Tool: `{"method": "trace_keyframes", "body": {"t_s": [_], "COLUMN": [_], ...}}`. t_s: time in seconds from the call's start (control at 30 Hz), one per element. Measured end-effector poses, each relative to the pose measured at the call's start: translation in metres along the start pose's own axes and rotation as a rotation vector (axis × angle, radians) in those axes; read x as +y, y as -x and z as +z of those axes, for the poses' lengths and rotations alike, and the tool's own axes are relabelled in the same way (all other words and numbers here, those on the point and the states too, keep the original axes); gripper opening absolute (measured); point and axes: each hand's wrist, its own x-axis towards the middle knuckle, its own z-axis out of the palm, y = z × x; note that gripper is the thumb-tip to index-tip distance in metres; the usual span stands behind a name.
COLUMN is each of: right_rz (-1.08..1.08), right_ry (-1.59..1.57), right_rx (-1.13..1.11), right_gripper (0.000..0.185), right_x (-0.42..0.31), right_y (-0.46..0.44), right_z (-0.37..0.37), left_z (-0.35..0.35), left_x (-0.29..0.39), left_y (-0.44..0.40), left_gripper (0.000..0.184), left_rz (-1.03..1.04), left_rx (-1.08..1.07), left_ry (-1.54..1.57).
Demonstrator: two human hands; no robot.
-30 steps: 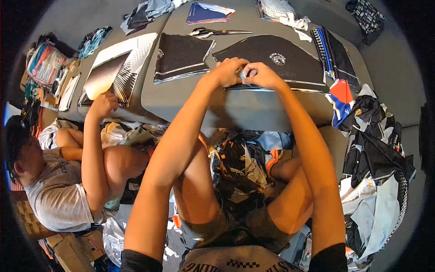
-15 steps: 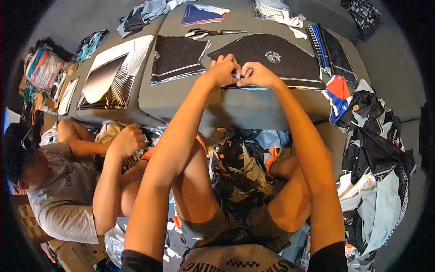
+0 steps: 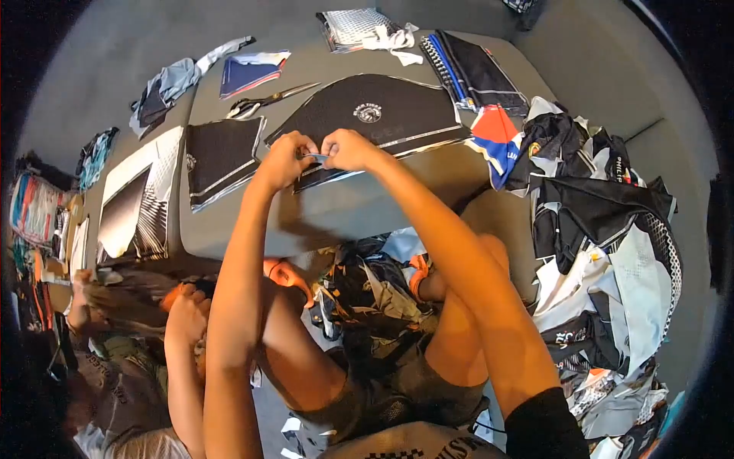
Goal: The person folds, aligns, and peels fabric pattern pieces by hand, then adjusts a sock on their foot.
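My left hand (image 3: 287,161) is closed in a pinch at the front edge of a stack of black fabric panels (image 3: 413,103) with a round white print. Facing it, my right hand (image 3: 349,150) pinches too, its fingertips close to the left ones. Between them shows a small pale-blue strip (image 3: 316,157); whether it is part of the stack or a loose piece, I cannot tell. Left of my hands lies a smaller stack of black panels (image 3: 222,157). Black-bladed scissors (image 3: 269,100) rest behind the stacks.
The padded grey surface (image 3: 336,214) also holds black-and-white patterned panels (image 3: 138,200), navy pieces (image 3: 252,73) and dark folded panels (image 3: 489,73). Fabric scraps (image 3: 604,222) pile up at the right, more (image 3: 375,283) between my legs. A co-worker's hand (image 3: 188,315) is close by my left arm.
The view has swung right, so the surface appears further left. My hands stay pinched at the stack's front edge, and the pale-blue strip now shows more plainly. The co-worker is leaning lower.
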Motion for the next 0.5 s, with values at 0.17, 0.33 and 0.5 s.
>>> {"method": "trace_keyframes", "body": {"t_s": [0.17,0.33,0.5], "right_rz": [-0.007,-0.107,-0.008], "right_ry": [0.09,0.364,0.464], "right_rx": [0.094,0.352,0.401], "right_gripper": [0.012,0.012,0.017], "right_x": [-0.002,0.025,0.043], "right_y": [0.007,0.02,0.04], "right_z": [-0.014,-0.038,-0.062], "left_z": [-0.005,-0.011,-0.022], "left_x": [0.0,0.008,0.032], "left_y": [-0.004,-0.004,-0.017], "left_gripper": [0.016,0.016,0.01], "left_rz": [0.066,0.063,-0.03], "left_rx": [0.072,0.165,0.231], "left_ry": [-0.184,-0.184,-0.047]}}
